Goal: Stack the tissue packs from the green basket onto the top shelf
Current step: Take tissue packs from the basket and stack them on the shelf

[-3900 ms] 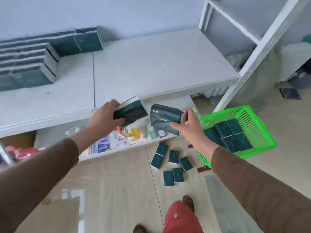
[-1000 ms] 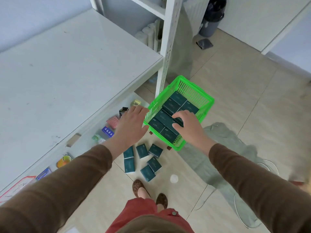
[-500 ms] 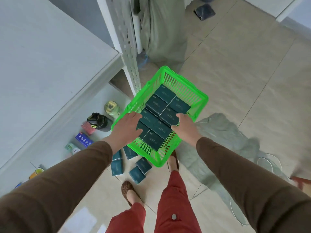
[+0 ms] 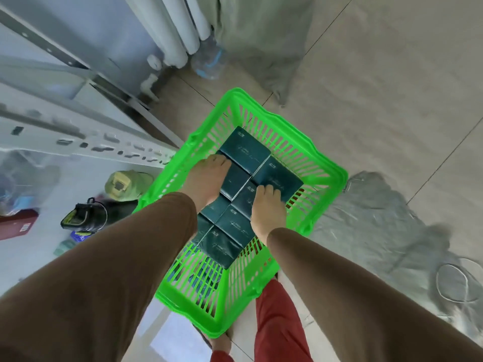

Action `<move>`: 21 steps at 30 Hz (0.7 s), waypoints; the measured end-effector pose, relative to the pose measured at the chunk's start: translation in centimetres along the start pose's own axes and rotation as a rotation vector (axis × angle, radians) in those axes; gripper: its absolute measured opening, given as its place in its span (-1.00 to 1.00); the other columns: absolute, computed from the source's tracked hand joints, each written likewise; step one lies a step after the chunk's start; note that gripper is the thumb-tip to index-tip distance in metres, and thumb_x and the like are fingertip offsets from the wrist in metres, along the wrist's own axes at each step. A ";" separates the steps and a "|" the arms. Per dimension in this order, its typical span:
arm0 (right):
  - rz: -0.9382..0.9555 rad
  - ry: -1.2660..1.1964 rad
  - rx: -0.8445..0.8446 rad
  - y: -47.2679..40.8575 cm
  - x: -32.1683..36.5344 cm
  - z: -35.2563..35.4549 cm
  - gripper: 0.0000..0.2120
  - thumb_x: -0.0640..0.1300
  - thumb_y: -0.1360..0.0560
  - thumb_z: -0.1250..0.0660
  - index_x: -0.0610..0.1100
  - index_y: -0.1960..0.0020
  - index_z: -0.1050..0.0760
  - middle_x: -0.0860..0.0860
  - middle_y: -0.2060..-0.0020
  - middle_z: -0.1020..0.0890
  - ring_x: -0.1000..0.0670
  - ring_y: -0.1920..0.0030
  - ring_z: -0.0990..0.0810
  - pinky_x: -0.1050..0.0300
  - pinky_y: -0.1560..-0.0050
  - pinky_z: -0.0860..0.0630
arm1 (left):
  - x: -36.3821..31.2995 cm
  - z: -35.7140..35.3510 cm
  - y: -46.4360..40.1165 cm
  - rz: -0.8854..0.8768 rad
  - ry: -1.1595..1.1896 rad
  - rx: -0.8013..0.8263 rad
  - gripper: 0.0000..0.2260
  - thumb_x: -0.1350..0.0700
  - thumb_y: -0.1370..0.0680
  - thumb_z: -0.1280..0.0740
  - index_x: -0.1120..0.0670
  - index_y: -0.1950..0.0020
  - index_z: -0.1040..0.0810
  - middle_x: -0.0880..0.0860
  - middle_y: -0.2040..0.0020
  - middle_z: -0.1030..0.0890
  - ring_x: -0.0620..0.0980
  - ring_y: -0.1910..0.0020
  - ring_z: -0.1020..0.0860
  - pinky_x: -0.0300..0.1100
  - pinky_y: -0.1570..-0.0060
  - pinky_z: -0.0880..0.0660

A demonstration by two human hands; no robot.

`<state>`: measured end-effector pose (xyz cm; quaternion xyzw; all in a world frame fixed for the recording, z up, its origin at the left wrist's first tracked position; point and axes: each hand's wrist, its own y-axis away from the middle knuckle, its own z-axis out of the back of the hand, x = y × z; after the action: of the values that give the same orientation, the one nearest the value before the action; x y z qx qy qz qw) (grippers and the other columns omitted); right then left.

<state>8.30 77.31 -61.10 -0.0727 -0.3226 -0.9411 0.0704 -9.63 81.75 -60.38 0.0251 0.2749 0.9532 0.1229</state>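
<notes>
A: Two hands logged inside the green basket [image 4: 321, 163]. Contents, please?

B: Item one: dark teal tissue packs [image 4: 230, 226], lying flat in two rows along the basket floor, edges touching. Several are in plain view; others are partly covered by the hands and sleeves, so no firm count.

A: Left hand [image 4: 206, 178]?

B: Over the left row, towards the far end. Palm down, fingers spread and resting flat on a pack beside the far pack [image 4: 245, 150]. Its fingertips are hidden against the packs, so I cannot tell whether it grips anything.

A: Right hand [image 4: 266, 207]?

B: Over the right row, mid-basket. Fingers [image 4: 269, 190] curled down, knuckles up, tips pressing at the near edge of the right far pack [image 4: 279, 176]. No pack is seen lifted; whether one is truly grasped, cannot tell.

A: Basket position?

B: On the tiled floor [image 4: 392, 100], near end at the person's red trouser leg [image 4: 279, 322]. Just left of it, a white perforated shelf post [image 4: 86, 147].

A: Surroundings?

B: Left, under the shelving: a yellow-green lidded container [image 4: 122, 185] and a black bottle [image 4: 83, 215], close together. Far: a white radiator [image 4: 180, 30] and a clear water jug [image 4: 209, 61]. Right: a grey cloth [image 4: 392, 226] crumpled on the floor, touching the basket's right corner.

A: Sleeves?

B: Brown, both arms.
</notes>
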 end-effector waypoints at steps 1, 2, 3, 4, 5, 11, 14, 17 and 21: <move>0.006 0.006 -0.036 -0.2 0.0 -0.7 -0.52 -0.21 -0.54 -0.29 -0.19 -0.41 -0.24 -0.10 -0.25 -0.41 -0.12 -0.25 -0.41 0.03 -0.11 -0.50 | 0.0 -0.6 -1.0 -0.022 -0.029 -0.005 -0.44 0.31 -0.50 -0.26 0.14 -0.50 -0.27 0.12 -0.43 -0.36 0.12 -0.39 -0.34 -0.03 -0.27 -0.37; 0.011 0.012 -0.064 -0.4 0.1 -1.4 -0.52 -0.21 -0.56 -0.25 -0.19 -0.44 -0.22 -0.11 -0.24 -0.41 -0.13 -0.25 -0.41 0.02 -0.14 -0.48 | 0.1 -1.1 -1.8 -0.040 -0.055 -0.013 -0.46 0.30 -0.51 -0.24 0.15 -0.50 -0.27 0.13 -0.42 -0.36 0.13 -0.39 -0.34 -0.02 -0.28 -0.36; 0.020 0.023 -0.078 -0.5 0.1 -2.1 -0.52 -0.20 -0.58 -0.21 -0.20 -0.46 -0.20 -0.11 -0.24 -0.41 -0.13 -0.25 -0.41 0.00 -0.17 -0.45 | 0.2 -1.6 -2.3 -0.053 -0.085 -0.028 -0.49 0.27 -0.52 -0.21 0.15 -0.48 -0.29 0.13 -0.39 -0.38 0.14 -0.37 -0.34 0.00 -0.28 -0.35; 0.031 0.043 -0.074 -0.5 0.1 -2.6 -0.51 -0.19 -0.59 -0.19 -0.20 -0.49 -0.17 -0.12 -0.25 -0.41 -0.14 -0.24 -0.41 -0.01 -0.20 -0.42 | 0.2 -2.2 -2.6 -0.060 -0.122 -0.045 -0.52 0.24 -0.52 -0.19 0.15 -0.45 -0.31 0.13 -0.37 -0.40 0.14 -0.36 -0.35 0.00 -0.28 -0.34; 0.041 0.063 -0.055 -0.6 0.1 -3.1 -0.49 -0.16 -0.60 -0.19 -0.20 -0.51 -0.14 -0.13 -0.26 -0.42 -0.15 -0.24 -0.42 -0.03 -0.22 -0.41 | 0.3 -2.6 -2.7 -0.058 -0.155 -0.063 -0.53 0.24 -0.51 -0.21 0.14 -0.43 -0.33 0.12 -0.35 -0.42 0.14 -0.35 -0.37 -0.01 -0.26 -0.35; -0.048 0.141 0.100 -1.2 -0.7 -2.5 -0.42 -0.04 -0.43 -0.45 -0.14 -0.36 -0.29 -0.13 -0.17 -0.53 -0.17 -0.22 -0.43 -0.04 -0.21 -0.34 | 0.2 -2.5 -0.9 0.034 -0.287 -0.009 -0.59 0.16 -0.39 -0.45 0.10 -0.20 -0.45 0.07 -0.05 -0.54 0.11 -0.13 -0.44 -0.07 -0.02 -0.34; -0.054 0.079 0.099 -0.3 -0.8 -0.9 -0.54 0.00 -0.44 -0.46 -0.14 -0.23 -0.40 -0.12 -0.20 -0.50 -0.16 -0.25 -0.41 -0.02 -0.19 -0.39 | 0.2 -1.2 1.8 0.111 -0.261 0.021 -0.62 -0.07 -0.37 -0.49 0.07 -0.08 -0.50 0.06 -0.03 -0.57 0.10 -0.12 -0.45 -0.06 -0.03 -0.36; -0.042 -0.142 0.097 1.9 -0.4 1.9 -0.43 0.05 -0.39 -0.51 -0.16 -0.25 -0.36 -0.14 -0.21 -0.43 -0.21 -0.20 -0.46 -0.05 -0.11 -0.48 | 0.1 0.0 6.8 0.245 -0.053 -0.040 -0.58 -0.12 -0.39 -0.42 0.08 -0.14 -0.48 0.08 -0.07 -0.56 0.13 -0.13 -0.47 -0.03 0.03 -0.41; 0.134 -0.327 0.099 7.5 1.6 5.8 -0.50 0.06 -0.35 -0.53 -0.09 -0.12 -0.36 -0.12 -0.07 -0.52 -0.17 0.03 -0.57 0.00 0.02 -0.52 | 1.0 2.3 16.4 0.403 0.229 -0.148 -0.48 -0.18 -0.41 -0.40 0.05 -0.24 -0.38 0.12 -0.03 -0.58 0.21 -0.07 -0.56 -0.01 0.17 -0.47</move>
<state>8.65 74.94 -51.81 -0.2426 -0.3702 -0.8929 0.0832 -13.94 69.76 -49.77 -0.0380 0.2059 0.9727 -0.1003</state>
